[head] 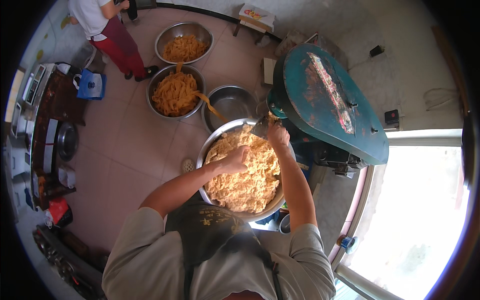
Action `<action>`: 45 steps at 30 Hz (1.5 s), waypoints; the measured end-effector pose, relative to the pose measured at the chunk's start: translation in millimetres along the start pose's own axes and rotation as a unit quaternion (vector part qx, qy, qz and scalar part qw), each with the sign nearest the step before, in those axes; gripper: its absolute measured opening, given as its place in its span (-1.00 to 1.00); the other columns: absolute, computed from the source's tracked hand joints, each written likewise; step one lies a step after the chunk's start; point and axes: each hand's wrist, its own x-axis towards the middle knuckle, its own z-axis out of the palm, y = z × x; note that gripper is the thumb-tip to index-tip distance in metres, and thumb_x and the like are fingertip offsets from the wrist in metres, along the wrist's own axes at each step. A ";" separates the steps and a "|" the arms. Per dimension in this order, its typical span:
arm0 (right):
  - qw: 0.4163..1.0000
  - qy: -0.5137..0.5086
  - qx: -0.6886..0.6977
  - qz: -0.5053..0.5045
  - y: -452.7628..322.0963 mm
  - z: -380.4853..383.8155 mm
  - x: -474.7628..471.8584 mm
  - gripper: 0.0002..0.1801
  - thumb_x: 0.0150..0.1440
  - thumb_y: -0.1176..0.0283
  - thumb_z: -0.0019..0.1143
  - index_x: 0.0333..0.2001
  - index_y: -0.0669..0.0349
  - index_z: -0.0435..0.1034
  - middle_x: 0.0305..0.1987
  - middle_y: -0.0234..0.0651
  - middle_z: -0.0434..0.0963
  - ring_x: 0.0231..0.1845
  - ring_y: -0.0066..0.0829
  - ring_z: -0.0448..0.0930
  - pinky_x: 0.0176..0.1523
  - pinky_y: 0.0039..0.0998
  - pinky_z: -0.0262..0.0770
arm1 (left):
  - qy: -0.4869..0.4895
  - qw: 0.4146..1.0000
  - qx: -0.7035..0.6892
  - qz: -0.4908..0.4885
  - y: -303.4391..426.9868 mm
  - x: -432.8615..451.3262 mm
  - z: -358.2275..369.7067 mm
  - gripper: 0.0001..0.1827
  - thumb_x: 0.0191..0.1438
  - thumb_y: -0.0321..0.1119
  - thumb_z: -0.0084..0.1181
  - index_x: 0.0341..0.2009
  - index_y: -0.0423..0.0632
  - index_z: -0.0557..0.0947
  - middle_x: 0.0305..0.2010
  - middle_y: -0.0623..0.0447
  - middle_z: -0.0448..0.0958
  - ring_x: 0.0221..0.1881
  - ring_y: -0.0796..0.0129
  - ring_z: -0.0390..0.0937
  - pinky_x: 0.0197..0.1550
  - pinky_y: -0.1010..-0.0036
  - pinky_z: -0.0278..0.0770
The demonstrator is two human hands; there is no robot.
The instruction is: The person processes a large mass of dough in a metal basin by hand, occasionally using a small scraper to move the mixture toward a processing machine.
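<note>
A large steel basin point(201, 157) full of crumbly yellow dough point(240, 187) sits directly in front of me. My left hand point(233, 160) is over the dough, thumb apart from the fingers, with nothing visible in it. At the basin's far right edge, my right hand point(278, 135) has its fingers curled beside a dark flat metal piece point(260, 128). Whether it grips that piece is hidden. Some dough point(273, 118) shows just beyond the fingers, below a green machine point(318, 90) with worn paint.
Two steel bowls of wide yellow noodle strips point(176, 93) stand on the tiled floor ahead. One strip point(210, 105) stretches into another steel bowl point(232, 101). A person point(116, 45) stands far left. Cluttered shelving point(41, 142) lines the left; a bright window point(412, 217) is right.
</note>
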 end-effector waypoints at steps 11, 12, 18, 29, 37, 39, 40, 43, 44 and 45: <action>0.997 -0.014 0.073 0.024 -13.1 -21.8 -13.4 -0.47 0.27 0.02 -0.19 -0.27 0.33 0.47 -0.34 0.17 0.60 -0.24 0.13 0.64 -0.09 -0.02 0.57 | 0.034 0.998 0.048 0.013 34.1 18.7 -5.5 -0.29 0.08 -0.35 0.15 0.26 -0.31 0.16 -0.09 -0.23 0.45 -0.18 0.14 0.51 -0.22 0.33 0.50; 0.996 -0.008 0.082 0.030 -16.5 -31.8 -25.4 -0.47 0.27 0.03 -0.17 -0.28 0.35 0.46 -0.37 0.19 0.59 -0.27 0.16 0.63 -0.10 0.01 0.57 | 0.090 0.985 0.123 0.078 24.0 33.3 -7.9 -0.28 0.12 -0.35 0.14 0.29 -0.31 0.14 -0.09 -0.20 0.45 -0.20 0.19 0.50 -0.22 0.39 0.51; 0.992 0.034 0.115 0.026 17.1 -52.7 -63.5 -0.52 0.26 0.08 -0.09 -0.38 0.36 0.41 -0.44 0.18 0.58 -0.39 0.17 0.61 -0.28 0.02 0.57 | 0.183 0.894 0.390 0.120 49.8 119.4 -11.1 -0.32 0.00 -0.36 0.20 0.21 -0.18 0.25 0.07 -0.37 0.39 0.11 -0.25 0.41 0.11 0.08 0.45; 0.976 0.074 0.204 -0.017 67.4 -56.1 -118.2 -0.56 0.25 0.12 -0.03 -0.27 0.39 0.42 -0.47 0.19 0.56 -0.42 0.18 0.61 -0.33 0.03 0.55 | 0.029 0.955 0.296 -0.013 30.5 28.1 -0.4 -0.26 0.12 -0.33 0.18 0.33 -0.15 0.16 0.35 -0.31 0.12 0.28 -0.07 0.30 0.26 0.18 0.39; 0.932 0.067 0.351 -0.061 93.8 -47.3 -199.1 -0.69 0.22 0.27 0.09 -0.34 0.36 0.39 -0.48 0.22 0.52 -0.40 0.20 0.58 -0.36 0.01 0.51 | 0.017 0.875 0.484 -0.024 2.8 -12.5 50.8 0.20 -0.15 -0.30 0.47 0.43 -0.10 -0.10 0.49 -0.28 -0.18 0.49 -0.14 -0.15 0.52 0.15 -0.10; 0.930 0.043 0.362 -0.049 99.6 -50.9 -214.9 -0.69 0.22 0.27 0.09 -0.34 0.37 0.39 -0.46 0.21 0.53 -0.38 0.22 0.57 -0.34 -0.01 0.50 | 0.011 0.870 0.489 -0.056 -0.6 -4.2 46.8 0.20 -0.15 -0.33 0.46 0.43 -0.10 -0.10 0.50 -0.25 -0.18 0.49 -0.09 -0.14 0.52 0.20 -0.09; 0.929 0.040 0.366 -0.048 103.2 -51.0 -222.4 -0.69 0.22 0.27 0.09 -0.34 0.36 0.39 -0.46 0.20 0.53 -0.37 0.22 0.57 -0.33 -0.01 0.50 | 0.022 0.870 0.489 -0.056 4.4 -3.9 47.3 0.17 -0.15 -0.41 0.43 0.44 -0.10 -0.09 0.49 -0.23 -0.11 0.48 -0.01 -0.07 0.50 0.23 0.01; 0.923 0.037 0.380 -0.037 108.6 -51.3 -243.1 -0.70 0.22 0.27 0.09 -0.33 0.34 0.40 -0.45 0.17 0.54 -0.36 0.21 0.57 -0.34 -0.02 0.49 | 0.028 0.905 0.422 -0.048 -25.6 10.7 23.5 0.13 -0.13 -0.48 0.39 0.43 -0.12 -0.07 0.46 -0.24 0.00 0.45 0.02 0.03 0.47 0.25 0.09; 0.922 0.040 0.384 -0.034 109.4 -54.3 -249.8 -0.70 0.22 0.27 0.10 -0.32 0.34 0.40 -0.44 0.17 0.54 -0.35 0.21 0.57 -0.34 -0.03 0.49 | 0.071 0.911 0.405 -0.038 -31.3 13.3 20.3 0.06 -0.14 -0.50 0.34 0.41 -0.13 0.00 0.40 -0.27 0.14 0.40 0.01 0.15 0.41 0.28 0.20; 0.922 0.046 0.385 -0.024 114.0 -55.5 -257.8 -0.70 0.22 0.26 0.10 -0.32 0.33 0.40 -0.44 0.16 0.54 -0.34 0.20 0.57 -0.34 -0.03 0.49 | 0.060 0.926 0.368 -0.059 -19.5 14.9 21.7 0.02 -0.13 -0.52 0.32 0.40 -0.12 0.03 0.37 -0.27 0.18 0.34 0.02 0.22 0.36 0.28 0.26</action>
